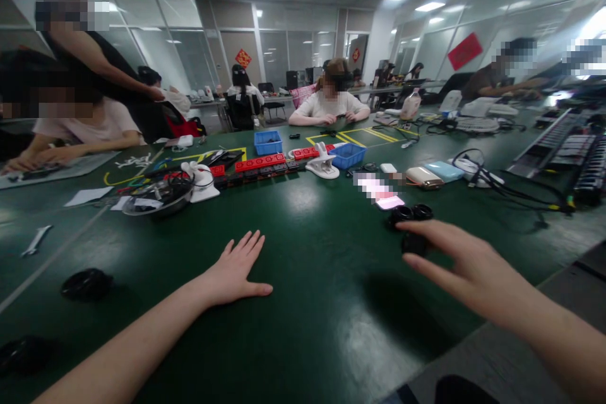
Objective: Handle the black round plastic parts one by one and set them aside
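Observation:
My left hand [231,274] lies palm down on the green table [303,322], its fingers stretched out and the thumb apart, with nothing in it. On the right, my right hand [461,259] is raised over the table, with a dark shadow below it. Its thumb and forefinger are closed about a small black round part [414,243]; the other fingers are mostly hidden. Just beyond the fingertips sit two black ring-shaped parts [422,211]. At the left of the table are another black ring-shaped part [86,284] and a similar dark one [23,355] near the edge of view.
A wrench [36,240] lies far left. Farther back stand a bowl of cables [158,202], red and black blocks [260,164], white clip stands [323,163] and blue bins [267,142]. A phone [391,202] and pouches [425,177] lie right. Several people sit around.

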Motion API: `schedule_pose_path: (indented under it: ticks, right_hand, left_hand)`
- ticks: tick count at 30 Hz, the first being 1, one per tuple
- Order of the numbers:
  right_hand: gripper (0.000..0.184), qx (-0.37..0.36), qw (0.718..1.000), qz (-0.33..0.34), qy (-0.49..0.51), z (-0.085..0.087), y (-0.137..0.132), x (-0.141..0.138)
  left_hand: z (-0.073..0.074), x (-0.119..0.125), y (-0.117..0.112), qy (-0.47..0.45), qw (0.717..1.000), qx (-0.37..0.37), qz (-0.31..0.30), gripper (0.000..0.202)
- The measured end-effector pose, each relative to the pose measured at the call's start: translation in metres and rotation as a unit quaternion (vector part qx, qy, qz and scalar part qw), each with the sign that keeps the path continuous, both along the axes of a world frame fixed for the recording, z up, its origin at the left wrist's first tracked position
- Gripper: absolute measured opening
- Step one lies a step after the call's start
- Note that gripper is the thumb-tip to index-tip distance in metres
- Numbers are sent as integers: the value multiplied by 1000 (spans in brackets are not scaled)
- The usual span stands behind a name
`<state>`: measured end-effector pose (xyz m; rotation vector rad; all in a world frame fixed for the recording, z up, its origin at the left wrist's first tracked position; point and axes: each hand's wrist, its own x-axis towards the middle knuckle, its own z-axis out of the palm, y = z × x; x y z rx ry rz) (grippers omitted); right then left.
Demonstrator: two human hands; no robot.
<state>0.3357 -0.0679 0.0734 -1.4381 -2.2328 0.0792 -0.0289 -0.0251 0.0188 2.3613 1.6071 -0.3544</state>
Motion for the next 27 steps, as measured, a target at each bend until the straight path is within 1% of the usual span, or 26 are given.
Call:
schedule_pose_path:
  ticks: [1, 2, 3, 4, 6, 7, 8, 9, 10, 11, 14, 16, 17, 18, 20, 21, 22, 27]
  right_hand:
    - [41, 62, 995, -43, 66, 0, 7, 8]
    - [40, 120, 979, -102, 133, -4, 16, 16]
    - [40, 154, 957, -154, 191, -11, 25, 22]
    - [39, 163, 934, -190, 254, -21, 35, 28]
    - [36, 161, 886, -222, 375, -45, 51, 38]
    - [35, 151, 871, -243, 400, -55, 55, 42]
    - [33, 151, 859, -246, 423, -64, 58, 45]
    - [32, 169, 848, -246, 439, -70, 58, 46]
    - [30, 175, 849, -246, 434, -73, 56, 47]
    - [30, 175, 857, -245, 418, -74, 53, 47]
    - [29, 155, 898, -252, 324, -69, 42, 44]
    - [30, 158, 916, -261, 260, -66, 38, 41]
    - [31, 148, 928, -258, 226, -66, 38, 40]
    - [32, 121, 943, -247, 189, -67, 39, 39]
    - [38, 41, 968, -214, 123, -70, 42, 39]
    - [41, 6, 975, -199, 98, -71, 43, 39]
    - [44, -14, 978, -191, 83, -73, 44, 39]
    - [50, -5, 980, -191, 58, -73, 45, 37]
  left_hand:
    - [1, 1, 0, 5, 1000, 1, 0, 102]
    - [1, 2, 0, 10, 1000, 2, -1, 102]
    - [1, 3, 0, 14, 1000, 3, -1, 102]
    - [1, 3, 0, 17, 1000, 3, -3, 101]
    - [-1, 2, 0, 18, 1000, 6, -6, 101]
    - [-2, 2, 0, 17, 1000, 8, -9, 101]
    - [-3, 1, 1, 15, 1000, 11, -12, 101]
    - [-4, 0, 1, 13, 1000, 15, -15, 101]
    - [-5, 0, 1, 12, 1000, 18, -15, 101]
    - [-5, -1, 2, 12, 1000, 19, -15, 101]
    - [-6, -1, 2, 11, 1000, 15, -8, 100]
    - [-5, -1, 2, 7, 1000, 12, -5, 100]
    - [-5, -1, 2, 6, 1000, 11, -5, 99]
    - [-4, -1, 2, 5, 1000, 10, -4, 99]
    - [-3, 0, 1, 4, 1000, 8, -3, 100]
    - [-2, 0, 1, 4, 1000, 6, -3, 101]
    - [-2, 0, 1, 4, 1000, 4, -2, 101]
    - [0, 0, 0, 6, 1000, 2, -1, 101]
